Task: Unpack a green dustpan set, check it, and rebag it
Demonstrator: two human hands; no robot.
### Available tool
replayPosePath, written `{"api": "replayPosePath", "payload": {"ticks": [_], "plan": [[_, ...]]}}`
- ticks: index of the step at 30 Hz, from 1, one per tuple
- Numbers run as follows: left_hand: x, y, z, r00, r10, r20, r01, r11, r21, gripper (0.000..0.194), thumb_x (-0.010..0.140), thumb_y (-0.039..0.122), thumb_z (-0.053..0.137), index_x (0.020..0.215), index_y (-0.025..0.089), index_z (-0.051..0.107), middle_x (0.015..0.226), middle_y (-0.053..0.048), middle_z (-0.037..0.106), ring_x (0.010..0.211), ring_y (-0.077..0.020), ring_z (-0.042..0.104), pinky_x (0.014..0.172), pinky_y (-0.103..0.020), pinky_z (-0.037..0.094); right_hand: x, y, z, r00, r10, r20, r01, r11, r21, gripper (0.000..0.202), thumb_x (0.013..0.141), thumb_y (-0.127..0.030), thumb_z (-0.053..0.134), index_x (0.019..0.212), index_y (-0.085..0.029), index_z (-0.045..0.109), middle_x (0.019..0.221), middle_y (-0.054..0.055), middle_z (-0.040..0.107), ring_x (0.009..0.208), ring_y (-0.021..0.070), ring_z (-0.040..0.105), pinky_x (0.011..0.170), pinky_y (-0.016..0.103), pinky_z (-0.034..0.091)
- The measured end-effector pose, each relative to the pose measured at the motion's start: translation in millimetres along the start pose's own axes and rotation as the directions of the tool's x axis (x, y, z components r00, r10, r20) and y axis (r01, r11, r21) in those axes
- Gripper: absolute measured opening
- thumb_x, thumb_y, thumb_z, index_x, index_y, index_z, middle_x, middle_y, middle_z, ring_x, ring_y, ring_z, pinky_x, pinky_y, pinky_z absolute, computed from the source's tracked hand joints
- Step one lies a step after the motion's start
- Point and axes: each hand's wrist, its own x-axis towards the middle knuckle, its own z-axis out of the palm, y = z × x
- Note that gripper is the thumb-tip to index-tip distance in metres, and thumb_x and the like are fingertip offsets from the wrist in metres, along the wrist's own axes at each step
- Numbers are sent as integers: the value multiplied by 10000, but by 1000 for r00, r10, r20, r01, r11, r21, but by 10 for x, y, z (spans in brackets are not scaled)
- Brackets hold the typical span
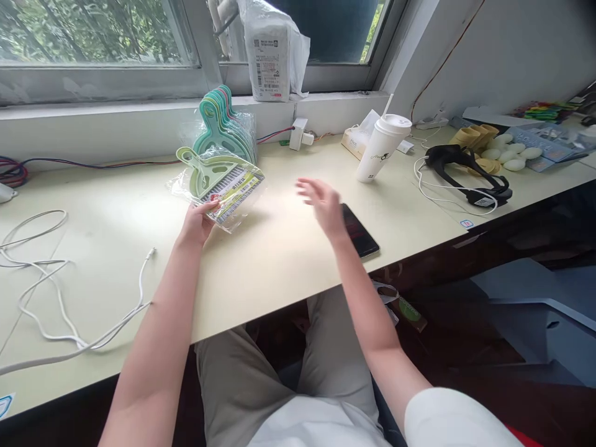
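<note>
Left hand (198,223) pinched the packaged brush (218,180) by its near end, handle pointing away-left; right hand (323,205) hovered spread, empty, to its right.

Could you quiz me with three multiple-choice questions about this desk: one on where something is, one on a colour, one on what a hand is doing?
1. Where is the phone?
A. on the windowsill
B. on the desk beside the right hand
C. on the person's lap

2. What colour is the lidded cup?
A. white
B. red
C. black

3. What is the left hand doing?
A. resting flat on the cable
B. holding the cup
C. gripping a packaged brush

Answers:
1 B: the phone lies flat on the desk, partly behind the right hand.
2 A: cup and lid are both white.
3 C: its fingers close on the wrapper's edge of the packaged brush.
</note>
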Motion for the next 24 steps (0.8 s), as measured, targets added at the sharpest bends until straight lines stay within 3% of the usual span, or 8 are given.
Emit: {"api": "replayPosePath", "payload": {"ticks": [1,3,5,8,15,18,21,24], "plan": [[4,11,-12,1000,-4,-8,4,1000,-7,312,666,87,680,967,162,643,893,-63,713,948,-251,712,843,-383,618,-176,46,-276,989,-118,-92,106,986,-127,395,992,-517,443,1104,-258,720,1257,77,682,1235,232,626,1027,420,544],[4,26,-16,999,-34,-25,34,999,-14,254,677,91,663,925,147,653,881,-74,713,949,-251,712,860,-383,616,-510,226,-785,951,-258,-171,172,899,-403,425,997,-528,416,1055,-280,756,1378,66,607,1383,260,493,1161,494,419],[-2,29,-5,997,-76,-33,76,997,-5,205,690,109,649,894,132,662,882,-91,715,960,-267,712,869,-405,618,-760,468,-1164,954,-272,-126,153,803,-575,469,990,-564,404,1008,-289,783,1425,64,555,1461,293,377,1207,554,331],[-8,17,9,992,-122,-31,123,992,16,191,705,139,639,892,127,678,912,-113,722,997,-307,706,874,-463,619,-943,773,-1440,972,-228,-56,132,729,-672,536,995,-592,348,1040,-290,789,1465,73,499,1492,305,308,1230,568,276],[15,-23,-32,986,-166,-11,166,986,13,218,708,140,647,923,115,670,921,-137,722,1015,-329,704,919,-477,602,-1007,892,-1462,987,-160,-26,97,710,-697,537,991,-611,331,1069,-328,780,1489,51,484,1507,316,272,1230,581,244],[11,-19,-32,987,-163,2,163,987,13,234,712,143,638,944,118,658,924,-136,720,996,-329,712,899,-466,611,-1022,804,-1387,969,-221,-114,100,768,-632,485,994,-572,374,1080,-298,765,1429,80,538,1458,302,362,1198,561,314],[1,-13,-29,984,-177,2,177,984,-23,286,691,133,643,976,116,649,919,-132,718,942,-328,724,830,-445,633,-971,603,-1168,922,-289,-257,129,857,-499,389,996,-483,432,1004,-267,756,1205,90,662,1240,261,566,1092,514,444],[-11,-3,-33,980,-198,6,198,977,-72,320,676,114,645,995,103,649,924,-135,720,905,-321,729,780,-429,644,-782,373,-753,944,-289,-163,227,921,-316,272,968,-395,512,964,-251,743,1063,71,708,1089,218,640,940,407,537]]}}
